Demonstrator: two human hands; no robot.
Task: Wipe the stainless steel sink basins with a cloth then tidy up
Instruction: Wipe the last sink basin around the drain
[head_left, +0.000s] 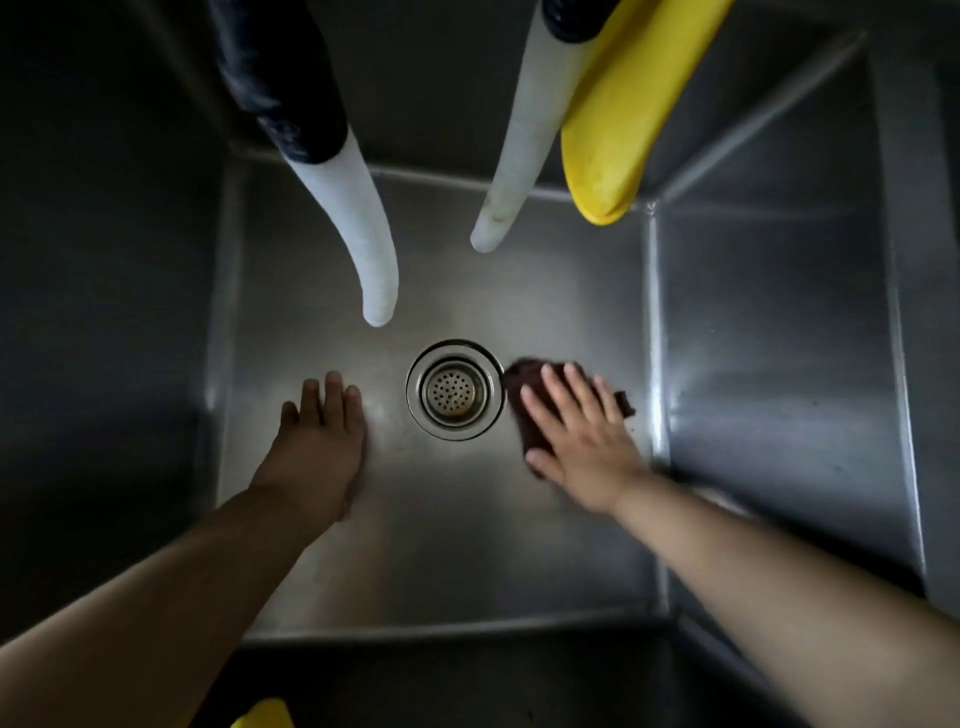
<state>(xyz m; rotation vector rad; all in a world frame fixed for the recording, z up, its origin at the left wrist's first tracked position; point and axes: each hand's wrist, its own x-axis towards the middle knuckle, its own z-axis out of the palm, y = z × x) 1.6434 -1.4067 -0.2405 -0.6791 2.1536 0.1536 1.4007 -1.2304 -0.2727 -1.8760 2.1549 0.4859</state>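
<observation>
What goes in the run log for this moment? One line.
stage: wiping basin floor | right hand: presses brown cloth flat beside drain strainer | left hand: flat on sink basin | hoses: hanging

I'm at a washing-up spot in a kitchen or scullery. Below me is a deep steel sink (769, 322) with a strainer drain (455, 391). Two white ribbed hoses (358, 228) hang into it.

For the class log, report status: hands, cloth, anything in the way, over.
Right hand flat, pressing dark cloth on basin floor right of drain. Left hand open, flat on floor left of drain. Two white hoses hang overhead, clear of cloth.
</observation>
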